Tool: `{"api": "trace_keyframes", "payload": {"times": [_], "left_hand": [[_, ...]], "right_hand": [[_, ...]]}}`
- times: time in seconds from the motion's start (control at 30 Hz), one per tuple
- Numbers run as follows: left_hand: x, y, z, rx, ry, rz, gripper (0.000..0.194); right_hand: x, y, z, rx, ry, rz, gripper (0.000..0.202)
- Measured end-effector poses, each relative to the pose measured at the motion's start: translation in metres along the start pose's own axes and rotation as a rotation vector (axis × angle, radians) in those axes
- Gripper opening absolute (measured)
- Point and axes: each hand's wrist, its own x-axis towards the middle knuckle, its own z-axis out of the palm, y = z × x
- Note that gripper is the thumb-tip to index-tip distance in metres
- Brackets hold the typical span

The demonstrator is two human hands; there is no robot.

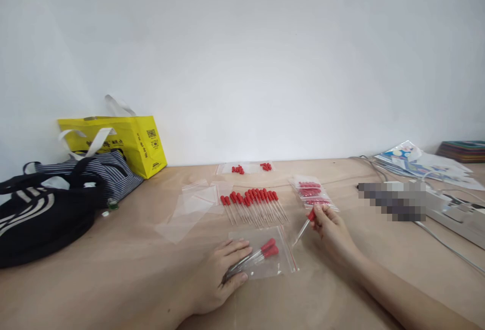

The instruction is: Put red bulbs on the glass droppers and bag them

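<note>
My left hand [223,272] presses a clear zip-lock bag [286,264] onto the table, its thumb and fingers on either side of the droppers inside. The red bulbs of those droppers [270,249] point right, and their tips are hidden by the hand. In my right hand [329,226] is a single dropper [303,231], pinched at its red bulb with the glass tube slanting down left. Just beyond the bag lies a row of loose red-bulbed droppers [257,206]. Past my right hand are filled bags of droppers [310,191].
Flat clear bags [193,203] lie left of the row. Another bag with red bulbs [248,168] is by the wall. A yellow bag [144,143], striped bag [113,173] and black bag [41,219] stand left. A power strip [454,219], cables and printed sheets [424,163] lie right.
</note>
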Motion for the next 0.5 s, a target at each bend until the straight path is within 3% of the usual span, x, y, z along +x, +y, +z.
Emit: {"api": "trace_keyframes", "payload": {"times": [0.13, 0.5], "left_hand": [[0.001, -0.002, 0.001, -0.008, 0.004, 0.002, 0.043], [0.001, -0.004, 0.003, -0.031, 0.033, 0.023, 0.043]], "right_hand": [[0.008, -0.005, -0.008, -0.025, 0.073, -0.034, 0.039], [-0.011, -0.002, 0.009, 0.022, -0.063, 0.05, 0.038]]}}
